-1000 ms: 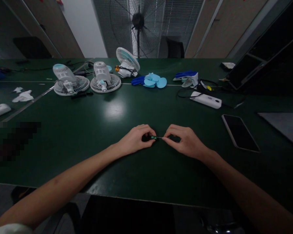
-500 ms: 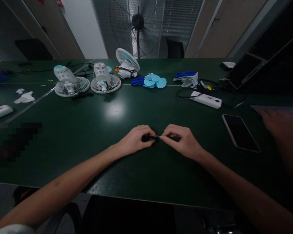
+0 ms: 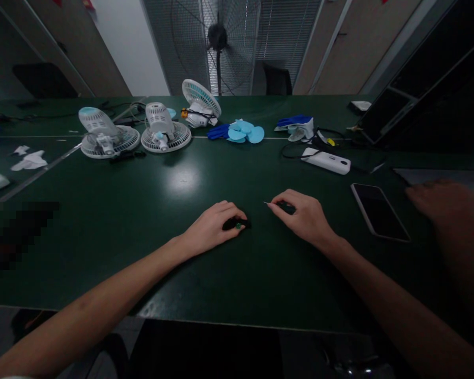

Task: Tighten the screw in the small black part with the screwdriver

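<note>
My left hand [image 3: 217,227] rests low over the dark green table and pinches a small dark part [image 3: 243,223] with a bit of green on it. To its right, my right hand [image 3: 300,215] holds a thin, light-coloured piece [image 3: 266,203] between thumb and forefinger, its tip pointing left. A gap separates the two hands. The thin piece is too small to identify. A phone [image 3: 380,211] lies flat to the right of my right hand.
White fans [image 3: 166,138] stand along the back left, with light blue fan blades [image 3: 245,131] beside them. Gloves [image 3: 296,126] and a white power bank [image 3: 327,160] with a black cable lie back right. Another person's hand [image 3: 444,200] is at the far right.
My right hand has moved away from my left hand, up and to the right, taking the thin piece along. The view has shifted slightly.
</note>
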`<state>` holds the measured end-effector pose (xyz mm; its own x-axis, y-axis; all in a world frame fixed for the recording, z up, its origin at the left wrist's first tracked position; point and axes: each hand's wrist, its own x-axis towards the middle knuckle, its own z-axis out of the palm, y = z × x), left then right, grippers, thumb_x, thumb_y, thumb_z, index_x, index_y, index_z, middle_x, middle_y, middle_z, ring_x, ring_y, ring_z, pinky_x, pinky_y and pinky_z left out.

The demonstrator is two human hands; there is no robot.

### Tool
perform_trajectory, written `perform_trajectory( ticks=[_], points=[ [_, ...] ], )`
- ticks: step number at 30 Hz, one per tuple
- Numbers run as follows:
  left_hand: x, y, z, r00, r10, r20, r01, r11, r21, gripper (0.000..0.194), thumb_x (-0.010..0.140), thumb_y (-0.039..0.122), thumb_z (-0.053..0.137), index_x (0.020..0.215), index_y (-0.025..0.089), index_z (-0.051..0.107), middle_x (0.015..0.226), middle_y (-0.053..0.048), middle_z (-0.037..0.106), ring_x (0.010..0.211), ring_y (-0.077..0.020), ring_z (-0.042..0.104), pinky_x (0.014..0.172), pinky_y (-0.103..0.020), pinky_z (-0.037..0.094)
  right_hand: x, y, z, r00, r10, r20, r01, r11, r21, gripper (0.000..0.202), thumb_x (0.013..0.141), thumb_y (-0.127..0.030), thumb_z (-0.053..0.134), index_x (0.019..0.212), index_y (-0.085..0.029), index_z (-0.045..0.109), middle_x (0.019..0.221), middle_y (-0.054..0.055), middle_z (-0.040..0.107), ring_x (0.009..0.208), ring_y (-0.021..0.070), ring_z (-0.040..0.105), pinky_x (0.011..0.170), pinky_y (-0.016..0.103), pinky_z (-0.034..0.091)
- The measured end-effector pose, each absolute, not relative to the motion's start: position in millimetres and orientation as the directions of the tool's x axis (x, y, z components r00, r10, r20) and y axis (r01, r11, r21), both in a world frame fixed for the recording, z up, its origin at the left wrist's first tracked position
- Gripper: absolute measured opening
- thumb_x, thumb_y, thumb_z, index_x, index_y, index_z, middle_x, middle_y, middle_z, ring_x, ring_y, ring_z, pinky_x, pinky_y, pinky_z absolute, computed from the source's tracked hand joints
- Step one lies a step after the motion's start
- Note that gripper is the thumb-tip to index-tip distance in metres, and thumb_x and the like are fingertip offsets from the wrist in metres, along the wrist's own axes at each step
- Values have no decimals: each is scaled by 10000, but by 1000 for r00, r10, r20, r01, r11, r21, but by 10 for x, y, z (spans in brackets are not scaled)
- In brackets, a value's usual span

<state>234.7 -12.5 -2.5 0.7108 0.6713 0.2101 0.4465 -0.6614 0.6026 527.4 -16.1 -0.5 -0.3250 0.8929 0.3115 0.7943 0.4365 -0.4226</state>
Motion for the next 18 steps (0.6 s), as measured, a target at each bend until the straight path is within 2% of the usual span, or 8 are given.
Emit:
perform_trajectory(
  ticks=[4, 10, 18],
  points=[
    [2247, -142, 11, 730, 655, 196, 445, -673, 591, 266, 1008, 260, 605, 1268, 233, 653, 1253, -66, 667, 1162, -221, 606, 1038, -420, 501, 5189, -226, 9, -386, 881, 274, 766, 471, -437, 174, 1014, -378, 638, 1058, -235, 728, 1050, 50, 728, 870, 204, 689, 678, 333, 542],
    [1977, -148, 15, 685, 705, 182, 509, -643, 572, 258, 1021, 271, 578, 1270, 238, 638, 1270, -67, 673, 1161, -217, 620, 1025, -403, 518, 5185, -243, 37, -384, 886, 259, 787, 461, -412, 174, 1011, -378, 644, 1069, -243, 737, 1074, 48, 731, 848, 195, 691, 660, 318, 534],
    [1524, -76, -6, 606, 773, 188, 610, -604, 513, 229, 1030, 307, 547, 1216, 244, 662, 1230, -61, 687, 1151, -219, 629, 1025, -407, 514, 5179, -227, 30, -406, 869, 283, 822, 483, -302, 179, 1005, -376, 649, 1101, -258, 743, 1068, 55, 741, 943, 237, 676, 709, 352, 525]
  ],
)
